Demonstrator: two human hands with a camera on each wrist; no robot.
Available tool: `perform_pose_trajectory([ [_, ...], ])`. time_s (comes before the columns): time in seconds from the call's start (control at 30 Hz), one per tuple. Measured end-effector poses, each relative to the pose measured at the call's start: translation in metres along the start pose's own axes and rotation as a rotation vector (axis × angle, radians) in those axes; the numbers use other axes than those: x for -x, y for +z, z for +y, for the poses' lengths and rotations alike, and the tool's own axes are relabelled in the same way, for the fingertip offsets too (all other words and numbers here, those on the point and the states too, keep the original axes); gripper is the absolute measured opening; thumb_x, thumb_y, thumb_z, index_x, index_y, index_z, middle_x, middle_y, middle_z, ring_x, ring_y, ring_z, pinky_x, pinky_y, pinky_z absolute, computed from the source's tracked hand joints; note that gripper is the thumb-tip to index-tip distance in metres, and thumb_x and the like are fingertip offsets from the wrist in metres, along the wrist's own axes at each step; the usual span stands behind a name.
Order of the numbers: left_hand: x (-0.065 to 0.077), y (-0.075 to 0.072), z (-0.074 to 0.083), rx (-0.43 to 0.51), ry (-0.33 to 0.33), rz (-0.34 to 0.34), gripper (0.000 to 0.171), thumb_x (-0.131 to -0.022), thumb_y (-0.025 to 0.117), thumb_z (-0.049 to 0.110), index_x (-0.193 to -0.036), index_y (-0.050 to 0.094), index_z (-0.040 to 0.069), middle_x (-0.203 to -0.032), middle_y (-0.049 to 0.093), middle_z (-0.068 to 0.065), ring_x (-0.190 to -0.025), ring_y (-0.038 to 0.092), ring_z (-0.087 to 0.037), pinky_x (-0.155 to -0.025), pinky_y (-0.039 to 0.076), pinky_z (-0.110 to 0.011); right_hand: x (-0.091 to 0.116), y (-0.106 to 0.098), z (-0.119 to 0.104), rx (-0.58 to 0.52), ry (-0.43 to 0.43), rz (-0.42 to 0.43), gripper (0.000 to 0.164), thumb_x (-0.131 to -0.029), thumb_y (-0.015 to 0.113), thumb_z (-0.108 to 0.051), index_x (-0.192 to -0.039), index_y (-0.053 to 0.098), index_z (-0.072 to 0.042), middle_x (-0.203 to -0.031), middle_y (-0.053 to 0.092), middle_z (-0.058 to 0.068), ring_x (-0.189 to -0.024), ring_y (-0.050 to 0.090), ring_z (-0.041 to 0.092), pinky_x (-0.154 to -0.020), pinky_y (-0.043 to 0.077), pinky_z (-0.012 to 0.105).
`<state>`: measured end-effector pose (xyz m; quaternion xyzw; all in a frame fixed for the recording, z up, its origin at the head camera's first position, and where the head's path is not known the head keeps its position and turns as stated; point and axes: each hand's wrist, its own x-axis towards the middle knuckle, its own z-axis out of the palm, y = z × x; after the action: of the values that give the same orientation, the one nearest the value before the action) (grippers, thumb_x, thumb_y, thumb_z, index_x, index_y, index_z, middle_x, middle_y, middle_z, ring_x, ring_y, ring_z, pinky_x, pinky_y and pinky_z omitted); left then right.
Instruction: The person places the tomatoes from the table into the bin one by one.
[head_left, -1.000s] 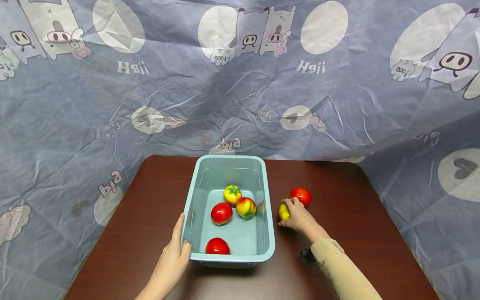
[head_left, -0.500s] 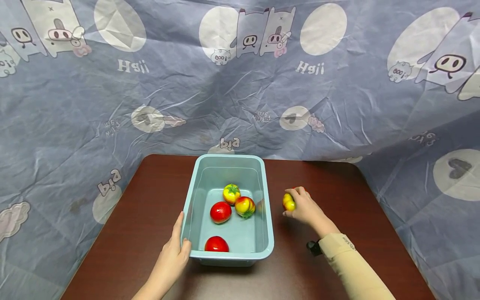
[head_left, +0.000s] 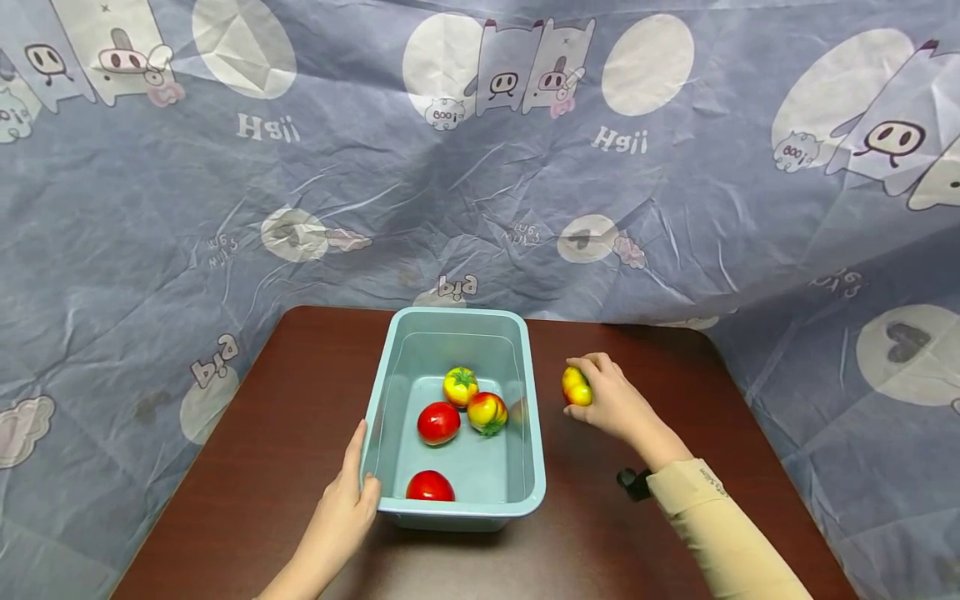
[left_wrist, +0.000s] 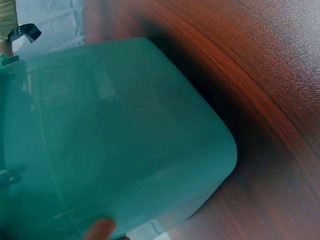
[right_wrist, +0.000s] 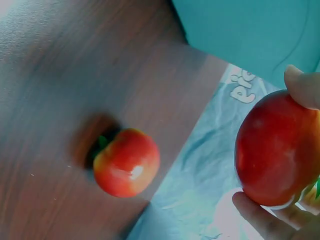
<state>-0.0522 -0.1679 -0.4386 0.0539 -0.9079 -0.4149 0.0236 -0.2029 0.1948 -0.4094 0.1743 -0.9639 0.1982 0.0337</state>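
Observation:
My right hand [head_left: 613, 404] grips a yellow-and-red tomato [head_left: 576, 387] between thumb and fingers, raised over the table right of the light blue-green plastic bin [head_left: 537, 442]. In the right wrist view the tomato's glossy red side [right_wrist: 270, 150] faces the camera. Below it, another tomato [right_wrist: 127, 162] with a green stem lies on the table; the right hand covers it in the head view. At the bin's near left corner my left hand [head_left: 337, 512] holds the wall, thumb [left_wrist: 101, 229] on the front face and fingers along the left side.
Inside the bin sit a yellow tomato [head_left: 461, 387], a yellow-red one [head_left: 487, 413] and two red ones, one in the middle [head_left: 438, 423] and one at the near wall [head_left: 430, 486]. A printed blue-grey cloth [head_left: 450, 192] hangs behind the dark wooden table [head_left: 247, 467].
My right hand has lifted the yellow-and-red tomato from the table and moved it away from me, over the red one, which it now hides. The left hand stays on the bin.

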Motion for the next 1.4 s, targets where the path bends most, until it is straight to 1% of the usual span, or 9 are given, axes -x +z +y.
perform_pose_trajectory([
  [0.27, 0.0, -0.001, 0.001, 0.004, 0.0, -0.002, 0.067, -0.094, 0.041, 0.008, -0.157, 0.019, 0.012, -0.147, 0.047, -0.024, -0.118, 0.06, -0.037, -0.091, 0.048, -0.053, -0.003, -0.012, -0.011, 0.007, -0.041, 0.021, 0.069, -0.076, 0.081, -0.019, -0.137, 0.053, -0.005, -0.132, 0.047, 0.02, -0.118, 0.046, 0.041, -0.091, 0.048, 0.053],
  [0.43, 0.0, -0.001, 0.001, 0.003, 0.003, 0.004, 0.067, -0.093, 0.041, 0.008, -0.156, 0.019, 0.012, -0.146, 0.047, -0.024, -0.116, 0.061, -0.037, -0.089, 0.049, -0.053, -0.006, -0.018, -0.016, 0.017, -0.053, 0.025, 0.068, -0.076, 0.081, -0.019, -0.137, 0.053, -0.005, -0.132, 0.046, 0.019, -0.117, 0.047, 0.04, -0.091, 0.048, 0.053],
  [0.7, 0.0, 0.0, 0.002, 0.006, -0.019, -0.021, 0.067, -0.095, 0.042, 0.009, -0.157, 0.017, 0.014, -0.149, 0.044, -0.023, -0.119, 0.059, -0.037, -0.091, 0.049, -0.053, -0.009, -0.026, -0.03, 0.007, -0.112, 0.048, 0.068, -0.075, 0.082, -0.02, -0.135, 0.054, -0.006, -0.132, 0.048, 0.018, -0.118, 0.047, 0.04, -0.092, 0.048, 0.051],
  [0.87, 0.001, 0.0, 0.003, 0.001, -0.023, -0.021, 0.068, -0.095, 0.042, 0.009, -0.157, 0.017, 0.014, -0.148, 0.046, -0.023, -0.116, 0.061, -0.035, -0.089, 0.048, -0.052, -0.01, -0.029, -0.044, -0.008, -0.165, 0.065, 0.067, -0.074, 0.083, -0.02, -0.134, 0.055, -0.006, -0.132, 0.049, 0.017, -0.118, 0.048, 0.039, -0.092, 0.049, 0.05],
  [1.13, 0.0, 0.0, 0.003, 0.007, -0.027, -0.025, 0.068, -0.095, 0.042, 0.009, -0.157, 0.016, 0.014, -0.148, 0.045, -0.024, -0.118, 0.059, -0.036, -0.091, 0.047, -0.053, -0.011, -0.031, -0.066, -0.023, -0.245, 0.066, 0.068, -0.074, 0.083, -0.019, -0.135, 0.055, -0.007, -0.134, 0.049, 0.015, -0.119, 0.049, 0.037, -0.091, 0.05, 0.047],
  [1.23, 0.0, 0.0, 0.003, 0.003, -0.026, -0.021, 0.068, -0.095, 0.042, 0.009, -0.157, 0.017, 0.014, -0.147, 0.045, -0.025, -0.117, 0.06, -0.036, -0.09, 0.048, -0.053, -0.01, -0.031, -0.072, -0.022, -0.263, 0.063, 0.068, -0.074, 0.082, -0.02, -0.135, 0.055, -0.007, -0.134, 0.049, 0.015, -0.118, 0.049, 0.036, -0.089, 0.05, 0.045],
  [1.4, 0.001, 0.001, 0.002, -0.007, -0.013, -0.003, 0.068, -0.093, 0.042, 0.008, -0.157, 0.019, 0.014, -0.141, 0.051, -0.027, -0.11, 0.063, -0.035, -0.084, 0.049, -0.052, -0.009, -0.03, -0.079, -0.027, -0.275, 0.05, 0.069, -0.074, 0.083, -0.02, -0.136, 0.055, -0.008, -0.135, 0.049, 0.014, -0.117, 0.05, 0.034, -0.086, 0.051, 0.043],
])
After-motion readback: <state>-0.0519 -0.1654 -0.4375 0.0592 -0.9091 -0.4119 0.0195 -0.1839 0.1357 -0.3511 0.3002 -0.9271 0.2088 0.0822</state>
